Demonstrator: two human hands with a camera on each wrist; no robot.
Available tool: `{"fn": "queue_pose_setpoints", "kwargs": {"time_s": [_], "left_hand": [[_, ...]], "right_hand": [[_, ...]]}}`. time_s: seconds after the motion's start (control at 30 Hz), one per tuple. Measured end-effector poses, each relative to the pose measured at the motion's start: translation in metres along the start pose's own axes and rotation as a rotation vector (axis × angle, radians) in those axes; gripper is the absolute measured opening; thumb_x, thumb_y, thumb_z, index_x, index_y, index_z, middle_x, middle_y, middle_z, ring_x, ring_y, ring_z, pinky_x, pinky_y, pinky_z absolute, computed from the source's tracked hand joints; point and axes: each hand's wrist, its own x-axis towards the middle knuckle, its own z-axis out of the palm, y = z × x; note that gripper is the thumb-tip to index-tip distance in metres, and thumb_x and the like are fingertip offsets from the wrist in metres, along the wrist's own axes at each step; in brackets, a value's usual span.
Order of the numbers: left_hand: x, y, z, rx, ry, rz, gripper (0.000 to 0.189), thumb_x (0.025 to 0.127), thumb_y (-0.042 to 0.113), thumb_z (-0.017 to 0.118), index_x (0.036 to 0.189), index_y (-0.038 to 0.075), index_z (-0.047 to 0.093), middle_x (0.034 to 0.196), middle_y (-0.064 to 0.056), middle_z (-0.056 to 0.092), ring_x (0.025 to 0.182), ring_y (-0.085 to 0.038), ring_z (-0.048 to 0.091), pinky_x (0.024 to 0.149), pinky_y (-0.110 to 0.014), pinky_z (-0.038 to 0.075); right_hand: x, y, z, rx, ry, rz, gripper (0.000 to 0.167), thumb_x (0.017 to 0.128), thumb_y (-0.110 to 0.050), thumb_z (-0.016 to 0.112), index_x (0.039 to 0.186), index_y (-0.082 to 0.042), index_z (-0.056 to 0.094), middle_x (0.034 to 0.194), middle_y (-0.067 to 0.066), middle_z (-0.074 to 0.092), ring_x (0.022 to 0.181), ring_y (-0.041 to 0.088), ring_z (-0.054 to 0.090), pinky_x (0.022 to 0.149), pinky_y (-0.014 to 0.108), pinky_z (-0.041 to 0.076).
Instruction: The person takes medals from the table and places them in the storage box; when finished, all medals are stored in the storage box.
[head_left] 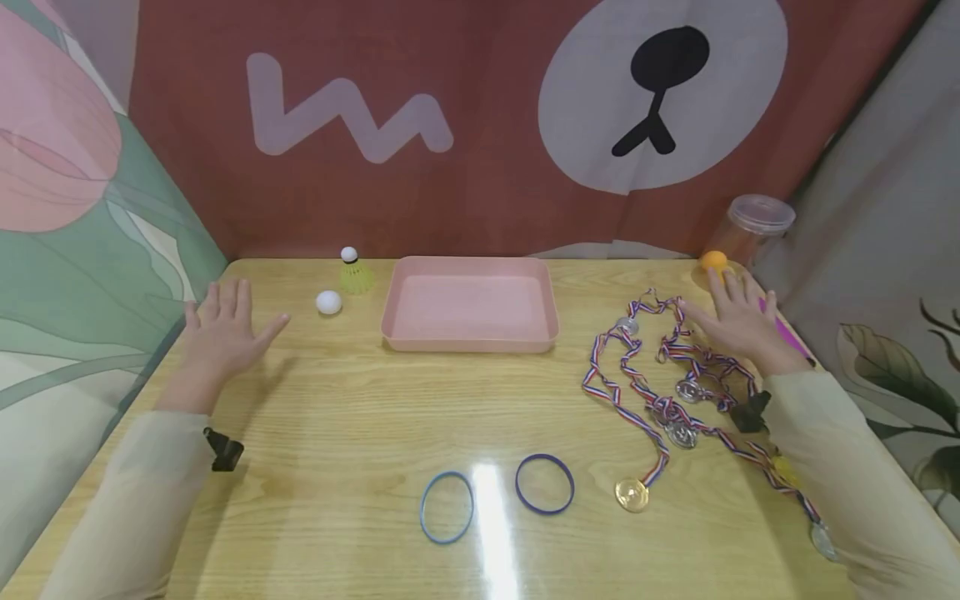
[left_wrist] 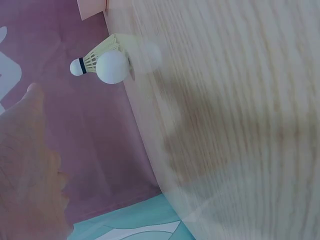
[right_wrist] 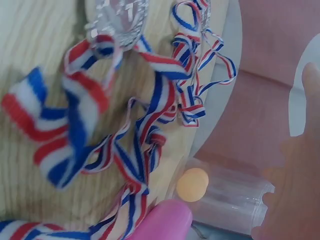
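Note:
My left hand (head_left: pixel 223 329) is spread with straight fingers over the left side of the table and holds nothing. Nearest to it are a white ball (head_left: pixel 328 302) and a yellow shuttlecock (head_left: pixel 356 273), its white cork pointing up. On the other side, my right hand (head_left: pixel 746 321) is spread above the medals with striped ribbons (head_left: pixel 667 408), its fingers extended and nothing in its grasp. Past its fingertips lies an orange ball (head_left: pixel 714 261) by a clear plastic jar (head_left: pixel 757 218). A magenta object (right_wrist: pixel 165 222), partly hidden by that hand in the head view, lies beside the ribbons.
A pink rectangular tray (head_left: pixel 471 343) stands at the back middle of the wooden table (head_left: pixel 337 433). Toward the front lie a light blue ring (head_left: pixel 423 510) and a dark blue ring (head_left: pixel 573 483). Several medals, one gold medal (head_left: pixel 632 495) among them, spread along the right. Printed curtains (head_left: pixel 480 208) border the table.

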Motion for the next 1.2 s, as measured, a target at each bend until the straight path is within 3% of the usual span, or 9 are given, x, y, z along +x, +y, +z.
{"fn": "queue_pose_setpoints", "kwargs": {"time_s": [0.3, 0.63, 0.9, 1.2], "left_hand": [[0.001, 0.011, 0.002, -0.026, -0.001, 0.024, 0.090, 0.093, 0.061, 0.023, 0.142, -0.010, -0.004, 0.146, -0.033, -0.006, 0.131, -0.047, -0.012, 0.101, -0.063, -0.010], [0.016, 0.032, 0.011, -0.036, -0.015, 0.074, 0.089, 0.093, 0.059, 0.027, 0.142, -0.011, 0.002, 0.146, -0.032, 0.002, 0.132, -0.048, -0.003, 0.103, -0.062, -0.003], [0.031, 0.063, 0.020, -0.073, -0.050, 0.191, 0.087, 0.094, 0.057, 0.029, 0.144, -0.007, -0.001, 0.148, -0.028, 0.001, 0.135, -0.042, -0.004, 0.105, -0.060, -0.001], [0.049, 0.101, 0.035, -0.045, -0.114, 0.322, 0.078, 0.097, 0.046, 0.036, 0.144, -0.008, 0.005, 0.149, -0.026, 0.005, 0.136, -0.040, 0.003, 0.107, -0.055, 0.004]], "right_hand": [[0.006, -0.018, -0.004, 0.017, 0.000, -0.064, 0.084, 0.093, -0.057, 0.031, 0.146, -0.005, -0.007, 0.148, 0.027, -0.008, 0.129, 0.042, -0.025, 0.093, 0.063, -0.023], [0.022, -0.053, 0.000, -0.023, -0.033, -0.151, 0.086, 0.092, -0.060, 0.032, 0.147, -0.003, -0.003, 0.150, 0.024, -0.003, 0.133, 0.039, -0.017, 0.096, 0.062, -0.020], [0.031, -0.095, 0.011, -0.015, -0.075, -0.265, 0.086, 0.092, -0.058, 0.037, 0.147, -0.002, 0.003, 0.150, 0.023, 0.001, 0.134, 0.039, -0.011, 0.100, 0.062, -0.012], [0.043, -0.133, 0.033, -0.046, -0.153, -0.346, 0.082, 0.092, -0.056, 0.038, 0.147, -0.003, 0.008, 0.151, 0.021, 0.008, 0.136, 0.037, -0.006, 0.103, 0.060, -0.010]]}}
